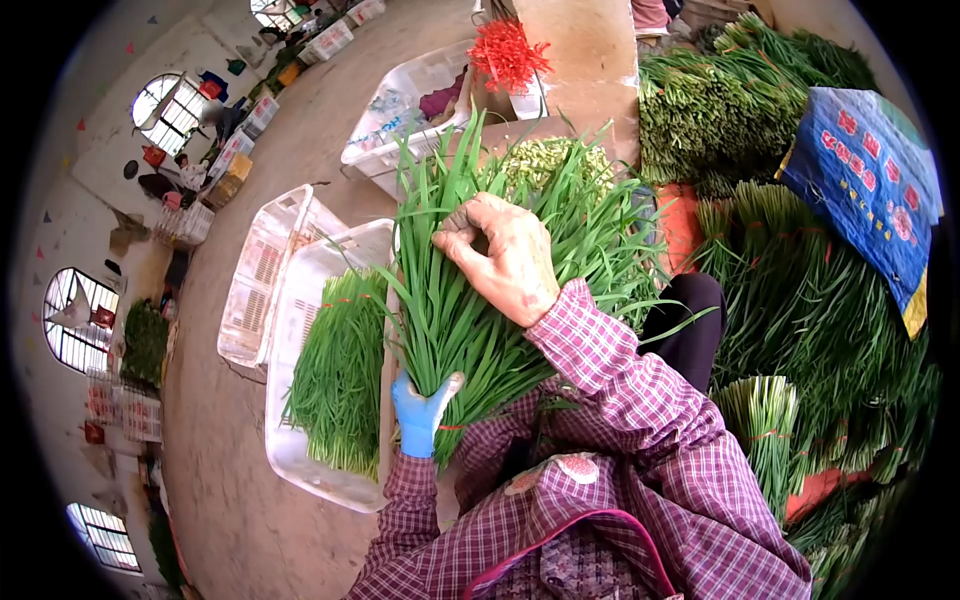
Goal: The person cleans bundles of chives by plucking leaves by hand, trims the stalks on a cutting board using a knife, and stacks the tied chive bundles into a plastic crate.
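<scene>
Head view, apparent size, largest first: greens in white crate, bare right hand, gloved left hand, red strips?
1. Greens in white crate
2. Bare right hand
3. Gloved left hand, red strips: too alike to rank

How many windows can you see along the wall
4, down the picture's left side: a top window, an upper-middle window, a lower-middle window and a bottom window. More may be hidden.

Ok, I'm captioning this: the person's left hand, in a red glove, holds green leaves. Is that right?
Not quite: the glove is blue, not red, as the head view shows. The left hand wearing it does hold the green leaves.
</scene>
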A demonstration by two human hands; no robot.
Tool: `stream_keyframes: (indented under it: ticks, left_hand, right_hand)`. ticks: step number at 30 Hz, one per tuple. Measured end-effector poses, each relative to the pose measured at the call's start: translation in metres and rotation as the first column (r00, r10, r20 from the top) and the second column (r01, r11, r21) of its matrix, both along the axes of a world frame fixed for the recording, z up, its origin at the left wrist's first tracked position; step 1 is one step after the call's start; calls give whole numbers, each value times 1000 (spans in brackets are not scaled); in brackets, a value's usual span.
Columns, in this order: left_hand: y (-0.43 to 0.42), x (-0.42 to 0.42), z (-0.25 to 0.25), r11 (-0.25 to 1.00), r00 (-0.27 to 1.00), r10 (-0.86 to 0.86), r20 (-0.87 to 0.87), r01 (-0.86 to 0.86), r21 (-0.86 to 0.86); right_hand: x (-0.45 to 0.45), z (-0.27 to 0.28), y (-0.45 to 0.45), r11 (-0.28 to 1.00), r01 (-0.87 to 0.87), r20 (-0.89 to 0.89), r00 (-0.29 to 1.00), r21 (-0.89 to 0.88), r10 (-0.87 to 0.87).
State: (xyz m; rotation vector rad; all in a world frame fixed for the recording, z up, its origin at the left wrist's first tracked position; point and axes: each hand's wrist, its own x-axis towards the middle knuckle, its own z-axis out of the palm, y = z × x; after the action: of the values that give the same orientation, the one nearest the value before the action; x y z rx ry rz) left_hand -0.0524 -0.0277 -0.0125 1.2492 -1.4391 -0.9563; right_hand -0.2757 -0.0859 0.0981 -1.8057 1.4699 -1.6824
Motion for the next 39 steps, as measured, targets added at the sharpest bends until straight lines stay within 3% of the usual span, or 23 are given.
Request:
stream_keyframes:
  ticks: [2, 3, 5, 6, 7, 9, 10, 11, 12, 14, 15, 16, 17, 19, 22, 24, 26, 29, 34, 39]
  left_hand:
    - [-2, 2, 2, 1000, 1000, 15, 8, -15, 15]
    - [-3, 2, 8, 1000, 1000, -7, -14, 7, 26]
    - [0, -5, 23, 1000, 998, -10, -60, 10, 2]
    - [-4, 5, 16, 1000, 999, -4, -35, 5, 29]
    - [-8, 14, 13, 999, 998, -13, -60, 16, 43]
    - [-13, 19, 16, 999, 996, -4, -87, 9, 50]
    - [-14, 16, 23, 998, 993, 42, -110, -38, 41]
    - [-15, 14, 28, 996, 987, 86, -133, -82, 34]
    - [-18, 13, 31, 995, 986, 97, -133, -93, 32]
    - [-25, 10, 36, 989, 971, 145, -193, -141, 33]
    - [-28, 10, 39, 990, 974, 141, -175, -139, 23]
    - [-29, 8, 41, 990, 976, 140, -167, -138, 22]
    - [-29, 5, 44, 989, 973, 145, -180, -148, -3]
    - [-32, 2, 48, 989, 972, 137, -190, -145, -31]
    - [-31, 10, 52, 986, 974, 147, -174, -158, -51]
    - [-30, 18, 52, 979, 945, 177, -276, -197, -47]
    - [-27, 24, 51, 980, 952, 190, -241, -198, -7]
    - [-30, 24, 44, 984, 949, 170, -266, -177, -2]
    - [-30, 27, 36, 987, 947, 158, -280, -157, 24]
    - [-25, 21, 41, 986, 954, 169, -247, -167, 30]
  right_hand:
    - [2, -4, -7, 991, -85, 294, 949, -102, 111]
    - [-3, -5, -16, 987, -30, 425, 900, -157, 95]
    - [-36, 14, -21, 991, -41, 733, 669, -127, 122]
    - [-54, 23, -19, 994, 38, 752, 658, -101, 51]
    - [-68, 32, -12, 989, 37, 770, 631, -144, 88]
    - [-97, 23, -4, 988, -4, 704, 701, -155, 113]
    - [-100, 21, 5, 990, 15, 730, 677, -143, 95]
    - [-103, 11, 13, 996, 1, 660, 749, -93, 61]
    - [-101, 1, 20, 999, -6, 581, 813, -43, 30]
    - [-67, -10, 35, 995, -19, 571, 818, -96, 71]
    - [-59, -9, 42, 984, 125, 169, 980, -127, -103]
    - [-47, -5, 43, 954, 166, -98, 976, -249, -196]
    - [-30, -5, 41, 927, 159, -247, 936, -339, -250]
    - [-2, 6, 42, 923, -12, -431, 886, -384, -168]
    - [8, -23, 19, 954, -31, -567, 810, -297, -150]
    - [-6, -45, 15, 968, -42, -614, 780, -248, -123]
    - [-13, -51, 25, 991, -48, -664, 746, -126, -48]
    - [-14, -57, 28, 995, -24, -651, 758, -101, -48]
    - [-16, -54, 24, 992, -41, -623, 781, -119, -43]
    - [-11, -40, 14, 975, -20, -459, 884, -221, -85]
